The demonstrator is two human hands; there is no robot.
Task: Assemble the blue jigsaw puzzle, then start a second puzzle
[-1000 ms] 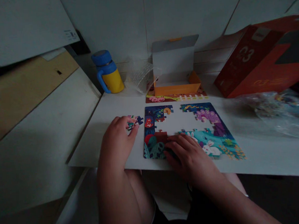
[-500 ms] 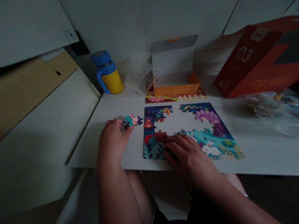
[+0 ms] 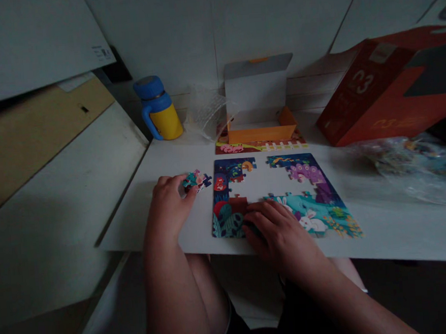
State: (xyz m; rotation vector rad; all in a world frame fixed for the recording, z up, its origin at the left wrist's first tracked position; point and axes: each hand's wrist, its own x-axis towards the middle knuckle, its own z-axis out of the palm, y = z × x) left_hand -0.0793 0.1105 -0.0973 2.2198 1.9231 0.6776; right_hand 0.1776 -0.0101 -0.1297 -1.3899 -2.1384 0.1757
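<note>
A partly assembled jigsaw puzzle (image 3: 339, 215) lies on the table, with joined pieces around a bare middle. Its picture has white rabbits, dark leaves and a purple figure. The fingers of my right hand (image 3: 279, 229) lie across the puzzle's near edge, loosely bent, with the thumb apart; whatever is under the palm is hidden. To the left of the puzzle, my left hand (image 3: 171, 201) has thumb and fingers around a small cluster of loose puzzle pieces (image 3: 196, 180), teal, pink and dark blue. Part of that cluster sticks out past the fingertips.
Behind the puzzle stands an open orange box (image 3: 262, 133) on a printed sheet (image 3: 240, 148), beside clear plastic packaging (image 3: 207, 114). A blue and yellow bottle (image 3: 161, 110) is at the back left. At right are a red box (image 3: 378, 90) and a plastic bag (image 3: 417, 166).
The view has shifted very slightly. Both hands keep nearly the same places, the left at the loose pieces and the right on the puzzle's near edge.
</note>
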